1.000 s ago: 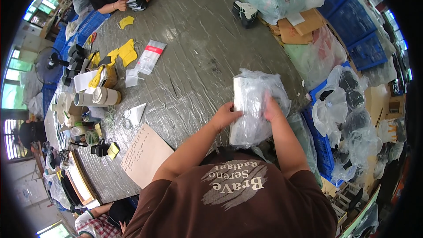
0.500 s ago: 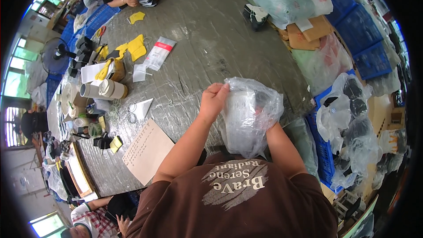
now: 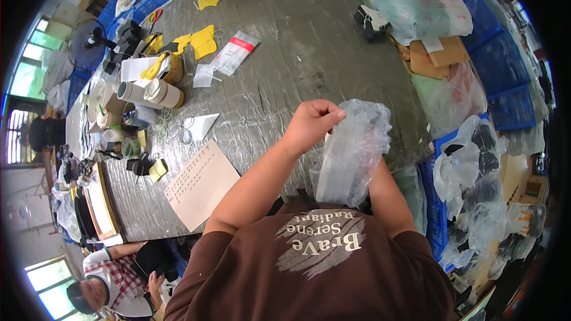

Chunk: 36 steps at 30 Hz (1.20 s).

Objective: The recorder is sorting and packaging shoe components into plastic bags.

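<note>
Your left hand [image 3: 313,123] pinches the far left edge of the clear plastic bag [image 3: 358,128] between thumb and fingers. Your right hand [image 3: 376,144] sits along its right side, blurred by film; you cannot tell whether it grips. The pale, flat-sided bundle [image 3: 331,172] lies inside the bag, between your hands and close before your chest at the worktop's [image 3: 285,41] near edge, its long axis running away from you, leaning slightly right.

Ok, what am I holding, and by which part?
A clear bag: your left fingers pinch its upper-left edge; your right hand is behind or inside it, its hold unclear.
</note>
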Tool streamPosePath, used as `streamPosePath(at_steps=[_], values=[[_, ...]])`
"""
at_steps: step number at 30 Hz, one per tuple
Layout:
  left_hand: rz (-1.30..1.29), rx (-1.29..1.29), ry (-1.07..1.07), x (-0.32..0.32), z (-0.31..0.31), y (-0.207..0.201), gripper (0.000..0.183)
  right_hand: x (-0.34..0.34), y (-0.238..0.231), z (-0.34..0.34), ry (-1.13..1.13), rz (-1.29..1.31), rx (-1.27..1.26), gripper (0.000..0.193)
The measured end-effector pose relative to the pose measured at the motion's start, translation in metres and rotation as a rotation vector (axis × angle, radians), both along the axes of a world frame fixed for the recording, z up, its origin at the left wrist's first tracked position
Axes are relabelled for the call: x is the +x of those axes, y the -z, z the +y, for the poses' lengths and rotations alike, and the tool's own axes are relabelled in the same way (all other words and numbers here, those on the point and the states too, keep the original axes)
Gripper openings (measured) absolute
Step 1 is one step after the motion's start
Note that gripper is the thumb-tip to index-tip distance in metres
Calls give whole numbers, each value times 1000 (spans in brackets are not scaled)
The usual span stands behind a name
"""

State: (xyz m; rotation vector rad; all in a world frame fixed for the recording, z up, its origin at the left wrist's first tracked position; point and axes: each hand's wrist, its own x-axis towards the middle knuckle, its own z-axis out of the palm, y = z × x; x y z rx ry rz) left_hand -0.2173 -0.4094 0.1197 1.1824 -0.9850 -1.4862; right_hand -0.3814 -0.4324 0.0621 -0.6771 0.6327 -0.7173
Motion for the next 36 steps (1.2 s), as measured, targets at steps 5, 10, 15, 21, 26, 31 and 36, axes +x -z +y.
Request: streamPosePath(at_steps=[5, 10, 15, 21, 26, 31, 36], values=[[318, 136, -398, 21, -1, 25, 19, 1, -12, 7, 10, 95, -141, 31], [428, 219, -267, 7, 14, 2, 19, -8, -6, 12, 28, -152, -72, 32], [301, 70, 26, -7, 16, -6, 13, -14, 5, 9, 131, -258, 322, 38], [-623, 32, 507, 12, 23, -43, 23, -47, 23, 15, 100, -101, 323, 39], [19, -179, 915, 10, 32, -29, 13, -22, 28, -2, 37, 44, 314, 41], [-244, 41, 540, 63, 34, -22, 28, -57, 45, -12, -8, 198, 312, 42], [-640, 406, -11, 135, 81, 74, 22, -93, 75, -21, 398, -118, 393, 45]])
